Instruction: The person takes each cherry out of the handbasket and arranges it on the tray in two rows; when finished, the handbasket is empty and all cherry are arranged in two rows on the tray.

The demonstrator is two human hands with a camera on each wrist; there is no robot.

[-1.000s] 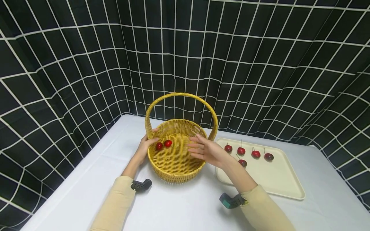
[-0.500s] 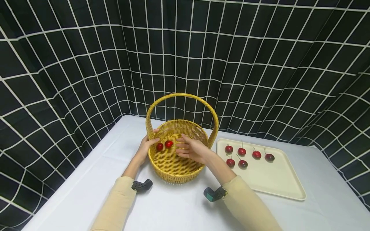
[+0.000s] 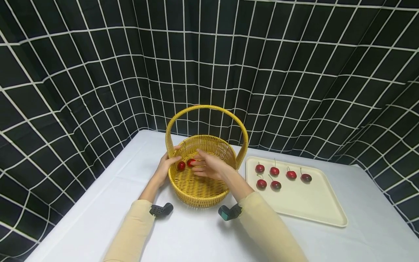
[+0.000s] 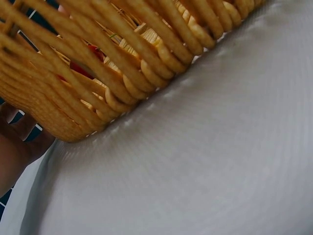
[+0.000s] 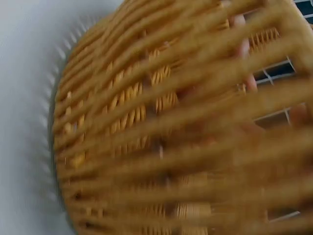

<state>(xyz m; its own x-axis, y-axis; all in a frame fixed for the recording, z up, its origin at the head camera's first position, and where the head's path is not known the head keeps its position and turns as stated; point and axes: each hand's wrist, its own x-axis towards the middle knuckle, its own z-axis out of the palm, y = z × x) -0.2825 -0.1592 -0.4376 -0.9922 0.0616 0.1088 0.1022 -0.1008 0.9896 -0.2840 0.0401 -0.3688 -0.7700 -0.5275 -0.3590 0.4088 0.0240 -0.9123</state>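
Observation:
A yellow woven basket point(image 3: 196, 199) with a tall arched handle stands on the white-covered table. At its left side my left hand point(image 3: 164, 166) grips the rim, thumb over the edge and fingers against the outer wall. Two red cherries lie inside on the left, a nearer one point(image 3: 181, 166) and another point(image 3: 190, 162) that my right hand's fingertips overlap in the head view. That right hand point(image 3: 210, 166) reaches over the right rim into the basket, fingers loosely extended. In the left wrist view the basket wall point(image 4: 112, 63) fills the top; woven strands point(image 5: 146, 112) mostly block the right wrist view.
To the right of the basket lies a cream tray point(image 3: 307, 203) bearing several stemmed cherries, among them a dark one point(image 3: 306, 178) and a bright red one point(image 3: 291, 175). A black curtain point(image 3: 203, 54) with white grid lines hangs behind the table.
My right hand has moved left across the basket, from its right rim to the cherries at the left, uncovering a cherry on the tray. My left hand keeps its grip.

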